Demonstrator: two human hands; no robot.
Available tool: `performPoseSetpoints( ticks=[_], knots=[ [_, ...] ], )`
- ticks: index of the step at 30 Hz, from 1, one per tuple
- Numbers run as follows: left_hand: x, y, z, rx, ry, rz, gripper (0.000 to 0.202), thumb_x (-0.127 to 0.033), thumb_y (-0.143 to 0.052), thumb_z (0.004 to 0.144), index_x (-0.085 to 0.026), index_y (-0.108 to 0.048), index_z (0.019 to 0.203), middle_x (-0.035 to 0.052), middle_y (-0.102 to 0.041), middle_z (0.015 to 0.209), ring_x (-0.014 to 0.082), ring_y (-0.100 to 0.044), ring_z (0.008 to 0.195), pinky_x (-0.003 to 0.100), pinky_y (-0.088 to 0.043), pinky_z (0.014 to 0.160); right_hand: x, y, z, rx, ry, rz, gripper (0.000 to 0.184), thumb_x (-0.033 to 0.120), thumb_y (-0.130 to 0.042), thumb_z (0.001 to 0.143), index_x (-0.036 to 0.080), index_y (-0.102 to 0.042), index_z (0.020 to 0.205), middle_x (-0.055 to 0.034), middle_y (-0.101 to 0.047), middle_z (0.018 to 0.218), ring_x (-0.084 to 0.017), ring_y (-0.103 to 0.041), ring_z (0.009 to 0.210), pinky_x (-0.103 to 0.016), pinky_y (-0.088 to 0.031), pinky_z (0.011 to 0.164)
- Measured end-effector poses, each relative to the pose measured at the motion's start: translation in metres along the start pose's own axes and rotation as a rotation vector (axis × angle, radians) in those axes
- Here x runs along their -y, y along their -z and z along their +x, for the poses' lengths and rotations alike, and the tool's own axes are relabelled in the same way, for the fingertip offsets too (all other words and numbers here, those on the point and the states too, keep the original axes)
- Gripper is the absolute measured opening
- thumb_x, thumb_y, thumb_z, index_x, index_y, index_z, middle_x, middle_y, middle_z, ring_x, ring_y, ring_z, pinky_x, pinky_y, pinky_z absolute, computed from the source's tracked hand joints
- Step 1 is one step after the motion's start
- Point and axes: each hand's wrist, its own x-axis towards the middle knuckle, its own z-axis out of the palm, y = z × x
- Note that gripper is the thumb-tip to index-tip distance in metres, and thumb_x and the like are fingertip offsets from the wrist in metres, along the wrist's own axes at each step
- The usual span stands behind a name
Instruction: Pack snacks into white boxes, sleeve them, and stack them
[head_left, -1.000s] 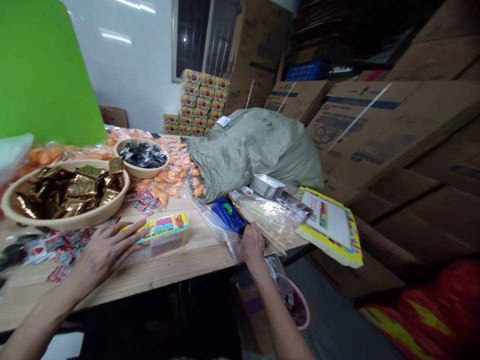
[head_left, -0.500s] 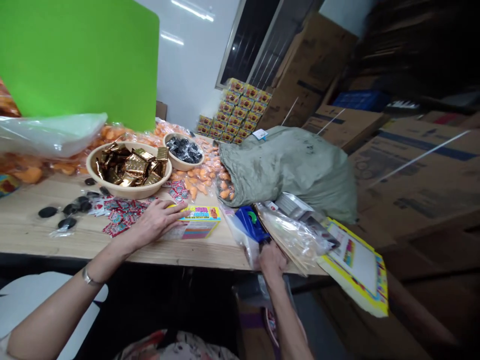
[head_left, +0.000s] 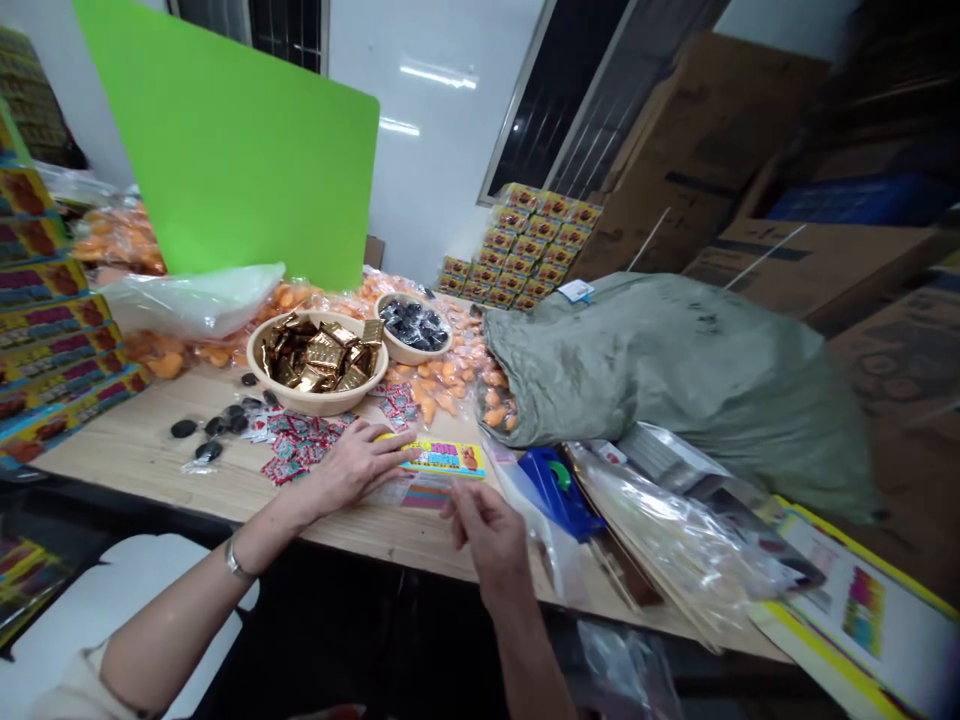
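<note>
A small yellow printed box [head_left: 444, 462] lies on the wooden table [head_left: 142, 455] near its front edge. My left hand [head_left: 360, 466] rests flat on the box's left end with its fingers stretched out. My right hand [head_left: 482, 526] hovers at the box's near right corner, fingers loosely curled with nothing visible in them. A blue tape dispenser [head_left: 559, 489] sits just right of that hand, beside a pile of clear plastic bags [head_left: 675, 520].
A bowl of gold-wrapped sweets [head_left: 319, 361] and a bowl of black sweets [head_left: 412, 327] stand behind the box. Red sachets [head_left: 300, 445], black discs [head_left: 211, 432] and orange snacks [head_left: 442, 378] litter the table. A grey-green sack [head_left: 675, 370] lies right. Stacked boxes [head_left: 45, 320] stand left.
My right hand has left the plastic bags at the table edge and come left to the yellow box. The view has swung left. My left hand stays on the box.
</note>
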Motion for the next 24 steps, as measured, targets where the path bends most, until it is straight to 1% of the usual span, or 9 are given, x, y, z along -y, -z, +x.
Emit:
performPoseSetpoints(
  ticks=[2,4,9,12,14,16,18,21,24],
  knots=[
    [0.000,0.001,0.001,0.007,-0.008,-0.005,0.039,-0.036,-0.043,0.100,-0.026,-0.051,0.137,0.0052,-0.059,0.137,0.0230,-0.054,0.107,0.038,-0.038,0.085,-0.009,-0.028,0.008,0.019,-0.030,0.069,0.048,0.062,-0.062,0.076,0.016,-0.060,0.061,0.0011,-0.059,0.053,-0.005,-0.037,0.036,-0.020,-0.033,0.038],
    [0.000,0.001,0.001,0.011,-0.017,-0.002,0.040,-0.035,-0.044,0.100,-0.027,-0.049,0.138,0.0062,-0.060,0.136,0.0226,-0.054,0.107,0.039,-0.039,0.085,-0.018,-0.041,0.014,0.014,-0.055,0.095,0.047,0.059,-0.063,0.076,0.016,-0.059,0.057,0.0023,-0.056,0.049,-0.005,-0.036,0.035,-0.020,-0.033,0.039],
    [0.000,0.003,0.001,0.031,-0.053,0.052,0.044,-0.031,-0.045,0.100,-0.026,-0.042,0.143,0.0063,-0.058,0.138,0.0239,-0.053,0.110,0.040,-0.039,0.087,-0.026,-0.048,0.014,-0.071,-0.141,0.182,0.045,0.056,-0.065,0.073,0.016,-0.058,0.054,0.0030,-0.053,0.046,-0.005,-0.037,0.033,-0.020,-0.031,0.037],
    [-0.002,0.010,0.001,0.131,-0.072,0.094,0.049,-0.026,-0.046,0.099,-0.028,-0.036,0.147,0.0074,-0.051,0.144,0.0248,-0.051,0.113,0.041,-0.039,0.090,-0.022,-0.052,0.009,-0.107,-0.208,0.236,0.043,0.054,-0.067,0.072,0.016,-0.058,0.056,0.0033,-0.053,0.046,-0.005,-0.036,0.034,-0.019,-0.029,0.035],
    [-0.004,0.016,0.003,0.199,-0.083,0.119,0.049,-0.022,-0.047,0.098,-0.030,-0.037,0.146,0.0073,-0.048,0.146,0.0251,-0.052,0.112,0.041,-0.040,0.090,-0.020,-0.054,0.007,-0.126,-0.228,0.249,0.043,0.054,-0.067,0.073,0.016,-0.057,0.056,0.0035,-0.053,0.047,-0.004,-0.035,0.034,-0.019,-0.028,0.035],
    [-0.009,0.020,0.009,0.215,-0.075,0.118,0.042,-0.026,-0.047,0.098,-0.028,-0.045,0.140,0.0083,-0.050,0.143,0.0252,-0.053,0.109,0.041,-0.041,0.088,-0.019,-0.055,0.006,-0.133,-0.225,0.282,0.043,0.055,-0.068,0.072,0.016,-0.057,0.056,0.0038,-0.053,0.047,-0.004,-0.036,0.035,-0.018,-0.030,0.036],
    [-0.015,0.021,0.016,0.188,-0.036,0.090,0.034,-0.036,-0.044,0.099,-0.024,-0.056,0.129,0.0100,-0.058,0.133,0.0243,-0.055,0.102,0.040,-0.043,0.085,-0.020,-0.054,0.008,-0.102,-0.233,0.381,0.044,0.056,-0.071,0.069,0.016,-0.059,0.058,0.0037,-0.054,0.048,-0.004,-0.038,0.036,-0.019,-0.031,0.037],
    [-0.024,0.015,0.028,0.149,0.071,0.045,0.036,-0.044,-0.040,0.099,-0.021,-0.066,0.106,0.0093,-0.065,0.111,0.0222,-0.059,0.093,0.037,-0.045,0.081,-0.027,-0.048,0.010,0.018,-0.306,0.614,0.041,0.053,-0.080,0.061,0.015,-0.067,0.069,0.0015,-0.060,0.056,-0.005,-0.042,0.041,-0.019,-0.032,0.040],
    [-0.027,0.009,0.035,0.191,0.159,0.067,0.033,-0.044,-0.043,0.098,-0.020,-0.063,0.106,0.0091,-0.063,0.110,0.0227,-0.059,0.096,0.037,-0.045,0.081,-0.041,-0.040,0.003,0.171,-0.420,0.722,0.038,0.042,-0.086,0.056,0.015,-0.071,0.078,-0.0030,-0.066,0.072,-0.007,-0.049,0.051,-0.020,-0.036,0.044]
  ],
)
